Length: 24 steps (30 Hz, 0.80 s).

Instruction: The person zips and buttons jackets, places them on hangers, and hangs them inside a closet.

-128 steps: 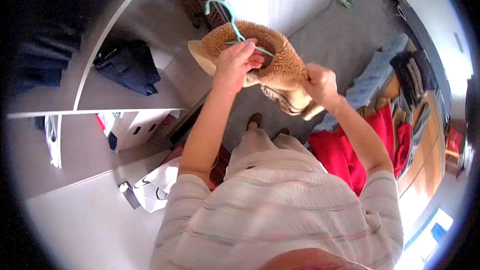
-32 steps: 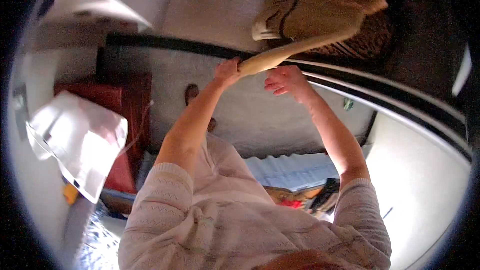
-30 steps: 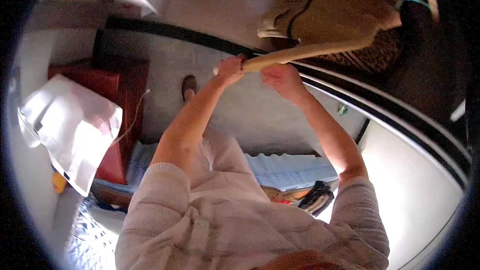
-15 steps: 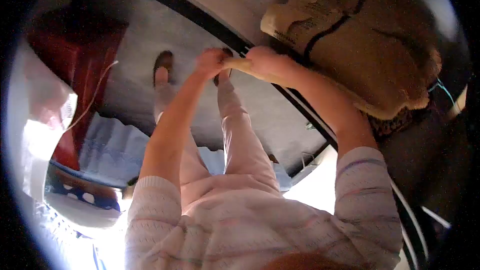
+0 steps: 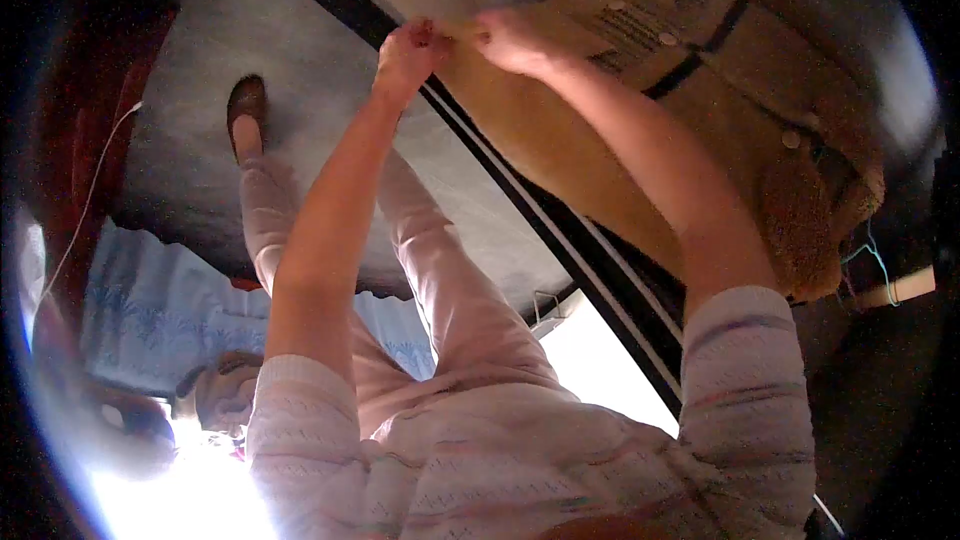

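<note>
A tan garment [image 5: 590,155] with round buttons, dark stripes and a fuzzy part hangs at the upper right, its edge stretched between my two hands. My left hand [image 5: 408,52] is closed on a corner of that edge. Just to the right, my right hand [image 5: 512,42] pinches the same edge. The fingertips of both hands are partly hidden. The garment's left part hangs over a black rail, and my right forearm crosses in front of it.
The black rail [image 5: 540,210] runs diagonally across the grey floor [image 5: 320,60]. Blue patterned cloth [image 5: 150,310] hangs at the left, beside a dark red piece of furniture [image 5: 80,130] and a pale cord [image 5: 85,205]. A thin blue string [image 5: 872,258] dangles at the right.
Both hands have moved up in the view, pulling the garment's edge with them. More of the garment is spread out, with its buttons showing. My legs and the view have shifted.
</note>
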{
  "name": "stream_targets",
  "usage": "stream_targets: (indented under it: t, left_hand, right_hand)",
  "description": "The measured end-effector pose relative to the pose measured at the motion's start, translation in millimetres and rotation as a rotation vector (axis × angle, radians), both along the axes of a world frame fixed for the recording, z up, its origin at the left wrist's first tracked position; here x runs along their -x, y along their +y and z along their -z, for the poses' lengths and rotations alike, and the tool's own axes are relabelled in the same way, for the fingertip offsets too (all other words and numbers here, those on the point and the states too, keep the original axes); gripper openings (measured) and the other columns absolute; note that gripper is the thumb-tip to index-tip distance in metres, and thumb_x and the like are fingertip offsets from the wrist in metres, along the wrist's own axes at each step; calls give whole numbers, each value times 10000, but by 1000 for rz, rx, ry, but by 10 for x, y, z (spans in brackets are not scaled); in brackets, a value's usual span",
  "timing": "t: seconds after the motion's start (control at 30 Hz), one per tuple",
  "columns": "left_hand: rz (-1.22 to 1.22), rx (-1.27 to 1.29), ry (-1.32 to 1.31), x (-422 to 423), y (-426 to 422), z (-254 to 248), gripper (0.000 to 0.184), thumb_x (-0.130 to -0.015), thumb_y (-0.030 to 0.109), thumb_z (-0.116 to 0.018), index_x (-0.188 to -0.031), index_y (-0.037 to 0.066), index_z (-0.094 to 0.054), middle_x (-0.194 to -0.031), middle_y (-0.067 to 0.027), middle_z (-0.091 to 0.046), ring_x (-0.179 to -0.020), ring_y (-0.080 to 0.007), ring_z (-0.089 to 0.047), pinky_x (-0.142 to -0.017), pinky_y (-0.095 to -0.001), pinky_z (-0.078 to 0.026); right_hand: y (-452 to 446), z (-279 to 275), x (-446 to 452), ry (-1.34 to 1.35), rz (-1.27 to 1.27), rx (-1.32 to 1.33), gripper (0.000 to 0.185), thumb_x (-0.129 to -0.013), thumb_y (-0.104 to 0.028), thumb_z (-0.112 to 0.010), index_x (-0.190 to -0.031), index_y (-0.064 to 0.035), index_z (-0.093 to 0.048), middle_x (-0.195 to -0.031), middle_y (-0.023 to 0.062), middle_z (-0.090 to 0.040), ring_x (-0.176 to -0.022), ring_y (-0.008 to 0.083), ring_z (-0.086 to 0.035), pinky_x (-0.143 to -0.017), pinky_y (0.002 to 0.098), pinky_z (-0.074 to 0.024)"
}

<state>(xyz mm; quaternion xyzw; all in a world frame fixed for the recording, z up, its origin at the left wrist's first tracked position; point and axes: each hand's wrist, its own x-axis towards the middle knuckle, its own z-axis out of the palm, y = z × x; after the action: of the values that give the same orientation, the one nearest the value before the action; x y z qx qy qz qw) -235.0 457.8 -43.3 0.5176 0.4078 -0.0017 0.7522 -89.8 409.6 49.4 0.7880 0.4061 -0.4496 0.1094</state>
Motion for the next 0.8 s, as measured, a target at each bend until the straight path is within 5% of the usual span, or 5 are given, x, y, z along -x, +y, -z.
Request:
stream_targets:
  t: [0.2,0.37,0.47,0.67,0.8]
  left_hand:
    - [201,-325,111,-745,-447,-288,281,-702,319,-651,-914,136,-637,-821,-83,-650,-779,-260,-617,-716,-348,-485]
    - [506,-604,8,-1364,-980,-1035,390,-709,233,-643,-1069,110,-556,-974,-151,-600,-873,-294,-594,-731,-407,-487]
    - [619,-636,15,-1495,-1143,-974,326,-698,163,-625,-1018,102,-595,-1010,-121,-589,-917,-304,-569,-744,-428,-470]
    - [458,-295,-23,-1558,-958,-489,174,-660,189,-618,-801,98,-665,-837,-134,-626,-812,-326,-596,-712,-402,-488]
    - [316,-135,-42,-1610,-788,-426,207,-633,234,-625,-791,106,-667,-811,-135,-629,-788,-328,-597,-711,-395,-487]
  right_hand:
    - [-469,-1132,-1133,328,974,234,289,-845,-156,-535,-1112,-47,-540,-967,50,-600,-830,146,-575,-703,309,-478]
    - [-1021,-1595,-1804,216,1022,379,317,-843,-146,-524,-1142,-44,-532,-994,48,-596,-868,140,-556,-767,282,-447]
    - [-1254,-1515,-1862,-13,305,331,298,-830,-125,-532,-1115,-40,-553,-979,27,-605,-870,140,-546,-774,286,-437]
    - [-1230,-1154,-1386,-10,-88,107,269,-755,-65,-571,-1022,-57,-602,-914,145,-614,-831,245,-585,-748,330,-451]
    - [-945,-1029,-1181,5,-88,281,275,-738,-82,-574,-1010,-51,-604,-832,198,-598,-768,314,-587,-710,359,-464]
